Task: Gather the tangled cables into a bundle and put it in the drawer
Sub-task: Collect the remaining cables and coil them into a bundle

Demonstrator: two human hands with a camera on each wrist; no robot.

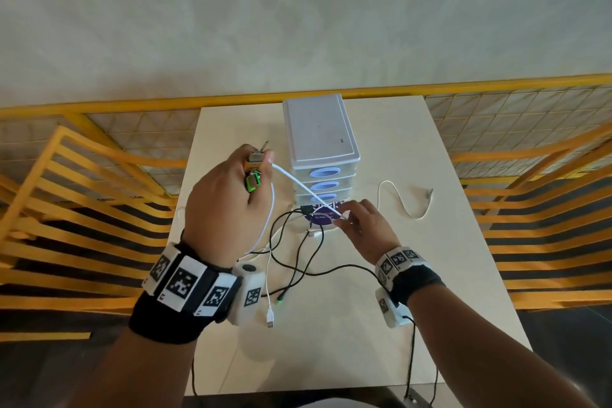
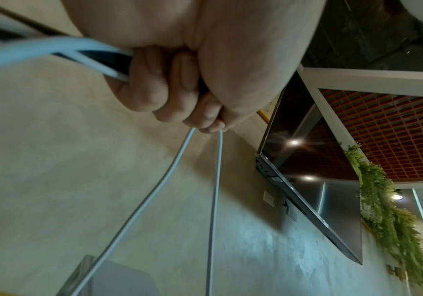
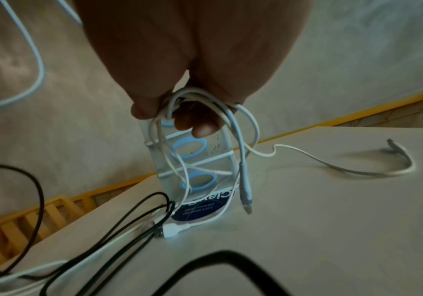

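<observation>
Two hands are up over the table (image 1: 381,325), and I'm watching both clamp on cable. My left hand (image 1: 228,199) is raised at about ten o'clock from the table's middle, fist curled tight round a clutch of connector ends (image 1: 254,172) — a metal plug pokes out the top, a green-trimmed one sits lower by the thumb. From the left wrist view the fingers (image 2: 170,96) are wrapped round white and dark strands, with two white runs dropping out below.

My right hand (image 1: 361,225) is lower, just in front of the drawer unit (image 1: 323,149), fingers pinched together on loops of white cable (image 3: 205,124); a taut white strand runs between the two hands. One plug end dangles from that loop above the tabletop.

Black cables (image 1: 298,258) trail loose over the table at six o'clock from the drawers. A white tail (image 1: 407,202) snakes out towards three o'clock, its plug lying flat. All three blue-handled drawers look closed — the cables are all outside them.
</observation>
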